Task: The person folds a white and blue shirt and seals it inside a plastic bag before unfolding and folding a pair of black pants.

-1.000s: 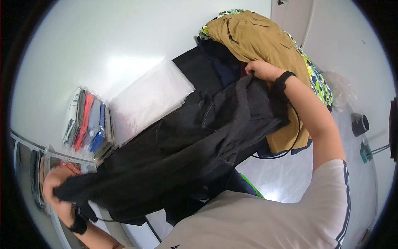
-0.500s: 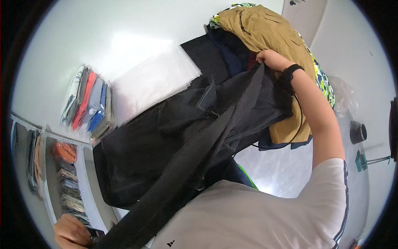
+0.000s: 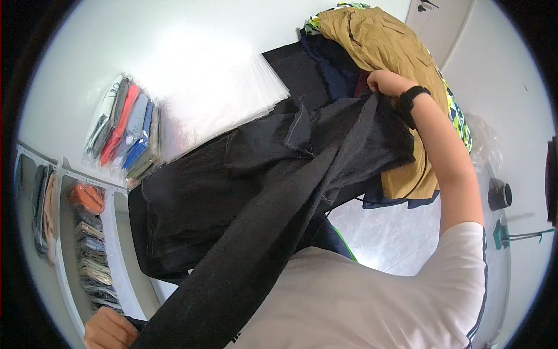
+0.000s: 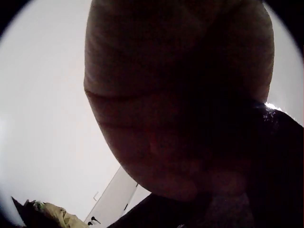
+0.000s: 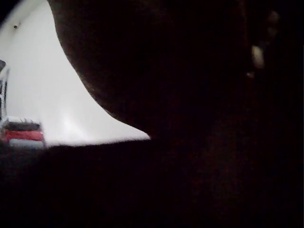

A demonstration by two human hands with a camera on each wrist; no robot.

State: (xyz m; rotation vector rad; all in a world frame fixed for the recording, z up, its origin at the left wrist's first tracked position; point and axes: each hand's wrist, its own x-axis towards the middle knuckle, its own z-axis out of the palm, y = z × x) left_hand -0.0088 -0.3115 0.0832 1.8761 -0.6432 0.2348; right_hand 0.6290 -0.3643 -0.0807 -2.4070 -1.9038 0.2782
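Observation:
A large black garment (image 3: 244, 198) stretches diagonally across the head view, from the clothes pile at the top down to the bottom left. My right hand (image 3: 385, 81) grips its upper edge beside the tan garment (image 3: 383, 52). At the bottom left edge my left hand (image 3: 109, 330) clutches the lower end of the black garment, low beside my body. Both wrist views are nearly dark, filled by the hand (image 4: 180, 95) and black cloth (image 5: 142, 185).
A stack of clear plastic bags (image 3: 215, 104) lies on the white table (image 3: 116, 46). Bagged folded clothes (image 3: 125, 131) in several colours sit at the left. Shelves with folded items (image 3: 87, 244) stand below. A pile of mixed clothes (image 3: 453, 110) fills the upper right.
My left hand has pulled the garment's end down and toward my body, out to the bottom left edge. The cloth is drawn into a long taut band. The right hand keeps its hold.

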